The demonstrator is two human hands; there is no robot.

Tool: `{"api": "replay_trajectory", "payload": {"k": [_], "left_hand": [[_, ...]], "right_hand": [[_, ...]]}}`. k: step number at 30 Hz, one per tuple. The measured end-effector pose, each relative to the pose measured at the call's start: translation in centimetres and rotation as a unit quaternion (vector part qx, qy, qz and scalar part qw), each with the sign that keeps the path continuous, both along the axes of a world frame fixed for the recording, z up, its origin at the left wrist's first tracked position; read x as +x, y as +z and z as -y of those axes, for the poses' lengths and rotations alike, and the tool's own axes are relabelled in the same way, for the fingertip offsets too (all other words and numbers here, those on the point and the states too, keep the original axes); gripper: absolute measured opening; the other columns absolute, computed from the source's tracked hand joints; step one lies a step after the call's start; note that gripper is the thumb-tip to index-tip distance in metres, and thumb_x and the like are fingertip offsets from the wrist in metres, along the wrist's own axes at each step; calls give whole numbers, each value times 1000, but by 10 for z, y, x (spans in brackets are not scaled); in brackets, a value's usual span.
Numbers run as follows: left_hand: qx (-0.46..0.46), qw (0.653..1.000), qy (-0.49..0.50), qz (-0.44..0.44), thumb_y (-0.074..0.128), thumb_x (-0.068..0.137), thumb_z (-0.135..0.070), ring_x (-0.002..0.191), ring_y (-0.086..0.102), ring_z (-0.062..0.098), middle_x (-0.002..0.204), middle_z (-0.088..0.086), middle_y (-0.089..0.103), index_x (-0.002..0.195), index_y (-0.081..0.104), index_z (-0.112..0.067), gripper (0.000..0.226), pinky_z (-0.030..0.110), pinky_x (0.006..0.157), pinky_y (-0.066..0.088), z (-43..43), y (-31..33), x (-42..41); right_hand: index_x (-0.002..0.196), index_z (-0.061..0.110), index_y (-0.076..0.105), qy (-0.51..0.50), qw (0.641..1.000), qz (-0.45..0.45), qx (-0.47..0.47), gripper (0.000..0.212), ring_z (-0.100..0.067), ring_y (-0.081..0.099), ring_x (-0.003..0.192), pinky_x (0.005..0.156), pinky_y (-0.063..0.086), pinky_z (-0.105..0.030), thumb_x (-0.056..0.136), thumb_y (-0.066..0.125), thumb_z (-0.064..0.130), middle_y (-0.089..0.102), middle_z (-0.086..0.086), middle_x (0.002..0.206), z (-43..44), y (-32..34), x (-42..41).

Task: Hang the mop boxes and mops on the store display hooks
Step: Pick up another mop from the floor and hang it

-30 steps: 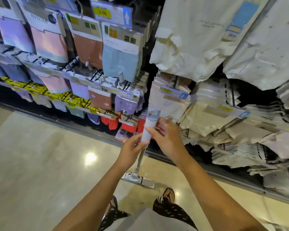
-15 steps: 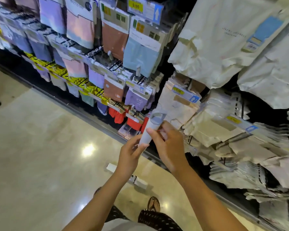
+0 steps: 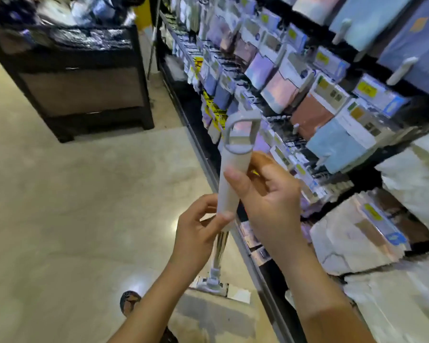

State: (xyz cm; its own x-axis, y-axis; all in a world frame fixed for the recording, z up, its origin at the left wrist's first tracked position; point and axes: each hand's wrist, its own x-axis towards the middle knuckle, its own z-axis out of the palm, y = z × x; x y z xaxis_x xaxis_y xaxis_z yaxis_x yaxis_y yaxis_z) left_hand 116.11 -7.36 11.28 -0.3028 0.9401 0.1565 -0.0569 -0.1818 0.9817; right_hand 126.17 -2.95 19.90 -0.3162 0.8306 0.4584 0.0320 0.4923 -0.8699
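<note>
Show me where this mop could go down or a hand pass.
Bare floor lies between the dark display stand and the shelf base rail, left of the mop head. Above that rail it is crowded: hanging packs overlap row on row. The left hand and right hand grip the mop handle.

Left of the upright mop (image 3: 229, 184) the polished floor (image 3: 72, 206) lies open as far as a dark display stand (image 3: 84, 90). On the right the rack is crowded: hanging packs (image 3: 315, 112) overlap in rows, white pegs (image 3: 402, 70) jut outward, and folded cloth bundles (image 3: 352, 233) fill the lower part. The mop head (image 3: 212, 288) rests on the floor near the rack's base rail (image 3: 204, 157).
</note>
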Motion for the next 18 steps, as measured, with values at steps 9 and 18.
{"api": "replay_trajectory", "payload": {"k": [9, 18], "left_hand": [[32, 994, 96, -34, 66, 72, -44, 77, 64, 6, 82, -12, 69, 79, 69, -39, 9, 11, 63, 48, 17, 49, -145], [16, 967, 248, -54, 64, 73, -47, 76, 64, 4, 84, -8, 70, 88, 70, -26, 27, 9, 61, 46, 45, 59, -296]], "right_hand": [[90, 34, 60, 129, 989, -29, 69, 23, 3, 52, 70, 66, 41, -11, 87, 56, 56, 56, 12, 76, -15, 41, -161], [85, 31, 58, 264, 960, -28, 90, 7, 3, 49, 64, 60, 36, -11, 91, 54, 34, 53, 19, 71, -9, 47, -337]]}}
